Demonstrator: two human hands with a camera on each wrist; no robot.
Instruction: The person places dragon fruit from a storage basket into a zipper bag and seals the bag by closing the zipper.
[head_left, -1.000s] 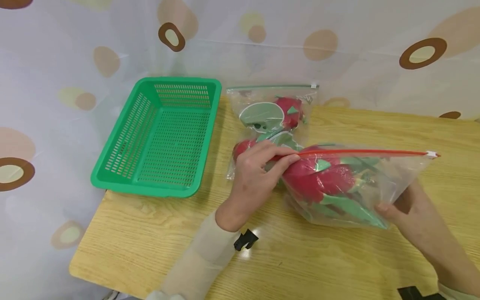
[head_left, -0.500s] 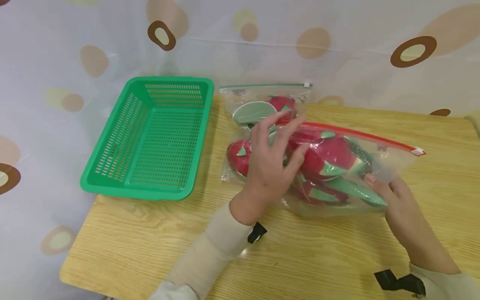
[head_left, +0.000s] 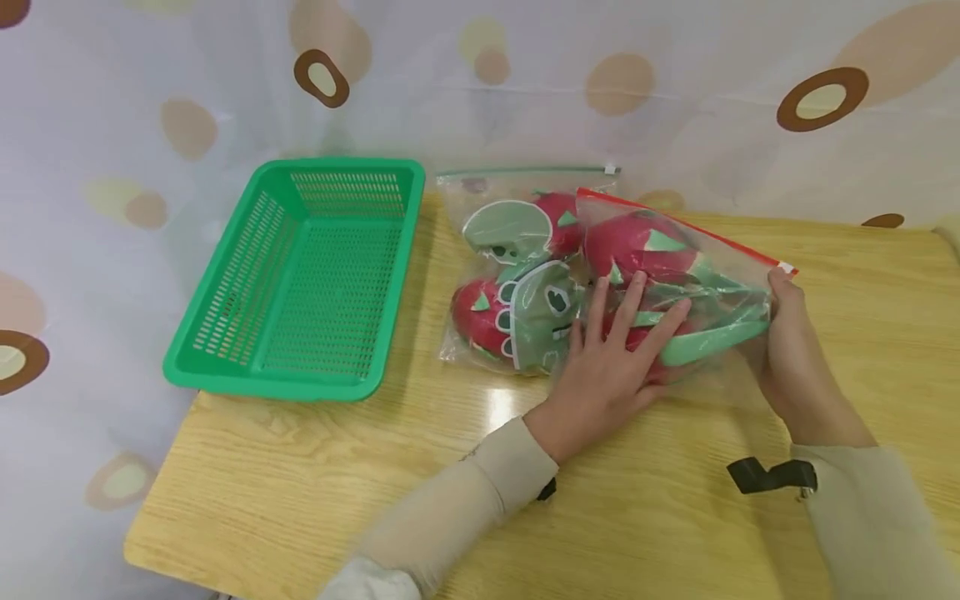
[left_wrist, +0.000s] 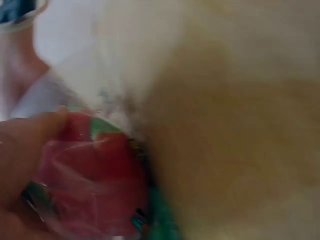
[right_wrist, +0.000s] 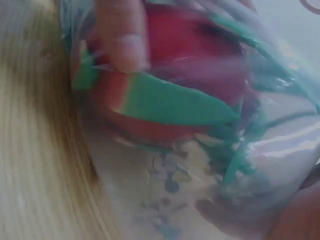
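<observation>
A clear zip bag with a red seal lies tilted at the right of the head view. Inside are red dragon fruit with green scales. My left hand rests on the bag's lower left, fingers spread and nearly straight. At the bag's right end, my right hand grips the plastic below the white slider. Beside it, partly overlapped, lies a second zip bag with a green seal, also holding dragon fruit. The right wrist view shows a finger against the bagged fruit. The left wrist view is blurred.
An empty green plastic basket stands at the left of the wooden table, overhanging its left edge. A patterned curtain hangs behind the table.
The red-sealed bag has been set down flatter and turned, its left end now farther back. My left hand has left the seal and moved right and down onto the bag. My right hand still holds its right end.
</observation>
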